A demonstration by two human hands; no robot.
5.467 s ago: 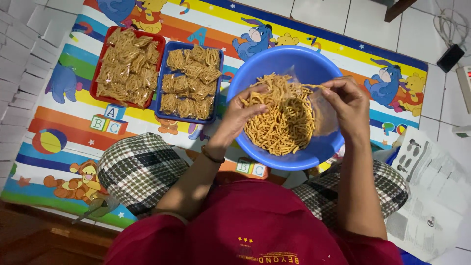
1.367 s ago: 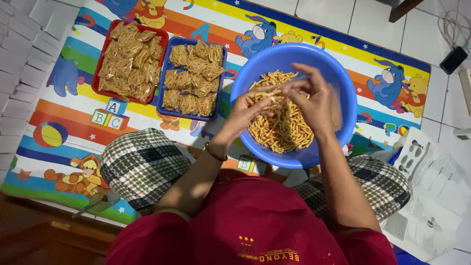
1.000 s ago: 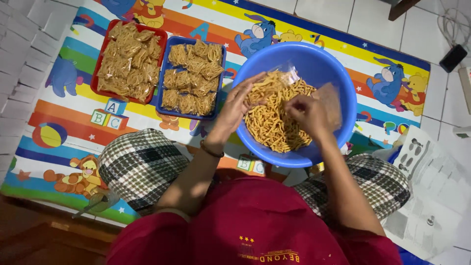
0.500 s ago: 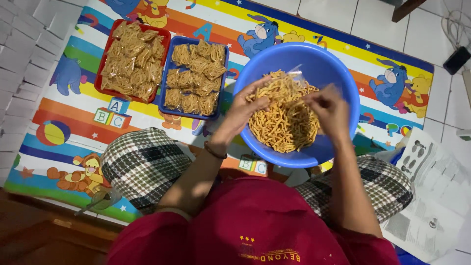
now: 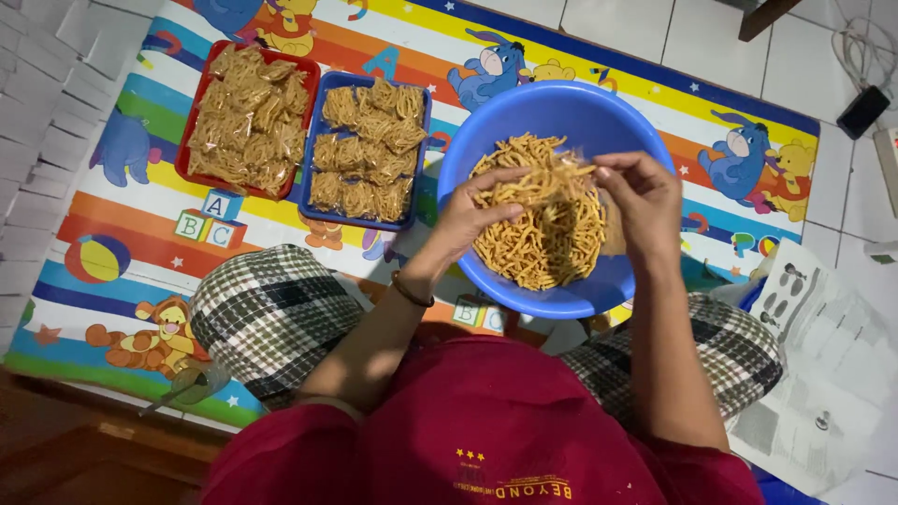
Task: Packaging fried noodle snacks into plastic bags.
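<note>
A large blue bowl (image 5: 571,108) on the play mat holds a heap of thin yellow snack sticks (image 5: 547,243). Over the bowl, my left hand (image 5: 472,220) and my right hand (image 5: 636,201) together hold a small clear plastic bag of snack sticks (image 5: 547,182) between their fingertips. The left hand grips the bag's left end, the right pinches its right end. A dark bracelet circles my left wrist.
A red tray (image 5: 192,122) and a blue tray (image 5: 318,140) packed with filled snack bags lie at the left. The colourful cartoon mat (image 5: 122,234) covers the floor. White paper sheets (image 5: 823,365) lie at right, a cable and adapter (image 5: 861,108) on tiles.
Both hands scooped sticks in the bowl, then rose together; now they hold a filled small bag level above the heap.
</note>
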